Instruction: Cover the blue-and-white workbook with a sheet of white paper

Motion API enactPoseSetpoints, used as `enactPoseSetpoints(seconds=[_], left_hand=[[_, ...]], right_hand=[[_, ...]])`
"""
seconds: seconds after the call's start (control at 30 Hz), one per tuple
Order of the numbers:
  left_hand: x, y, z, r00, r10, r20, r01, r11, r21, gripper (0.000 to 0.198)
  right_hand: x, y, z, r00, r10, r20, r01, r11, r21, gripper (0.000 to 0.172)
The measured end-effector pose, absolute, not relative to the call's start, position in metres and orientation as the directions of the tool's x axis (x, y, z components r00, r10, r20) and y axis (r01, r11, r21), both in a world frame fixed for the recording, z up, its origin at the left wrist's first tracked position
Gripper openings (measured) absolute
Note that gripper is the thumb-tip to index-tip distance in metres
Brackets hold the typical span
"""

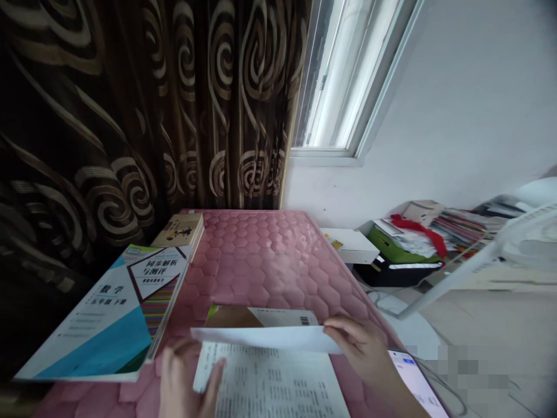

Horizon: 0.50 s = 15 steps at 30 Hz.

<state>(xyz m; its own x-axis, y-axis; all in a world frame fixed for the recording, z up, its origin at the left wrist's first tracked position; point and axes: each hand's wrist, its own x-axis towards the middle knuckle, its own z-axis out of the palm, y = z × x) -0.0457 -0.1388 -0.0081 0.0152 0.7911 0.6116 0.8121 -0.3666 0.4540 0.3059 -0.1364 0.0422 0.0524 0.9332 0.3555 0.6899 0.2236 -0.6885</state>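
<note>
- At 6 o'clock, nearest the wearer, a white paper page with dark printed columns (pixel 278 386) faces up
- At 7 o'clock the left hand (pixel 185 374) is blurred, its thumb stretched over the page's left side, apart from the bent fingers; whether those fingers press any paper I cannot tell
- At 5 o'clock the right hand (pixel 354 345) reaches in from the lower right, thumb and forefinger clamped on the right end of a plain white paper sheet (pixel 265 337)
- That sheet stands raised, seen nearly edge-on, across the page's far part; the step looks like turning or folding paper, probably midway, and whether sheet and page are joined I cannot tell
- The next move seems to call for a light, even pull from the right fingertips, with the left thumb steadying the page against creasing
- Just beyond the sheet, at 6 o'clock, shows a brown, white and green paper cover with a barcode (pixel 274 317)
- Between 4 and 5 o'clock a flat phone with a lit white screen (pixel 413 377) lies beside the right forearm
- At 8 o'clock a blue and white paper workbook (pixel 108 319) rests on the pink hexagon-quilted table cover (pixel 261 249)
- Farthest, at 10 o'clock, hangs a dark brown swirl-patterned curtain (pixel 187 116)
</note>
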Motion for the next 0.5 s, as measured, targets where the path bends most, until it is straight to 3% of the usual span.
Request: enactPoseSetpoints(seconds=[0.1,0.17,0.27,0.37,0.5], left_hand=[[-0.038,-0.114,0.025,-0.288,0.846,0.449,0.598,-0.208,0.774,0.048],[-0.030,-0.098,0.030,-0.281,0.920,0.272,0.427,-0.134,0.894,0.045],[-0.020,-0.077,0.021,-0.204,0.968,0.148,0.409,-0.052,0.911,0.034],[-0.013,-0.059,0.013,-0.257,0.951,0.173,0.519,-0.015,0.855,0.022],[-0.005,-0.034,0.014,-0.298,0.944,0.144,0.583,0.061,0.810,0.017]], right_hand=[[0.310,-0.128,0.041,0.101,0.911,0.400,0.733,0.204,-0.649,0.029],[0.311,-0.123,0.040,0.120,0.901,0.418,0.776,0.178,-0.605,0.031],[0.299,-0.117,0.044,0.126,0.842,0.524,0.872,0.158,-0.462,0.033],[0.263,-0.109,0.054,0.011,0.811,0.585,0.922,0.218,-0.320,0.035],[0.194,-0.085,0.061,-0.304,0.865,0.399,0.860,0.430,-0.276,0.036]])
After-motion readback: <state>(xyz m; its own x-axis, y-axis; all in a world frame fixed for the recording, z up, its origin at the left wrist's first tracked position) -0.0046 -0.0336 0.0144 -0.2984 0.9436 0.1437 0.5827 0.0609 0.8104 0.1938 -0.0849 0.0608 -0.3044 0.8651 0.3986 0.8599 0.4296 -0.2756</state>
